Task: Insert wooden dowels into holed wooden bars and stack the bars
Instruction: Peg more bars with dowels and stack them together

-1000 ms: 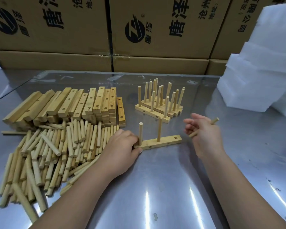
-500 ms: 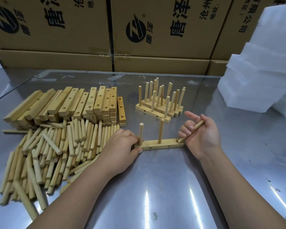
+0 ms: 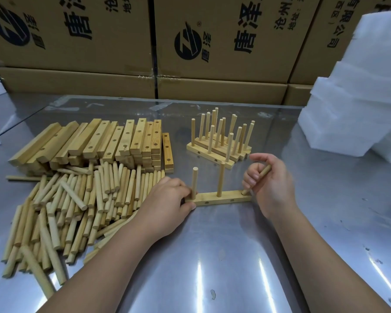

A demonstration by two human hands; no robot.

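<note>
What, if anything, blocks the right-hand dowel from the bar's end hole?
Nothing visible. The tilted dowel in the right hand has its tip at the right-end hole of the bar; both upright dowels and the left hand sit further left.

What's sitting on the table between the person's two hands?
The head view shows a holed wooden bar reaching from the left hand to the right hand, with an upright dowel at its middle.

The left forearm (image 3: 104,263) and right forearm (image 3: 325,256) are bare right to the near edge. The left hand (image 3: 165,199) and right hand (image 3: 269,181) are bare too; short, plain fingernails (image 3: 254,176) show on the right.
</note>
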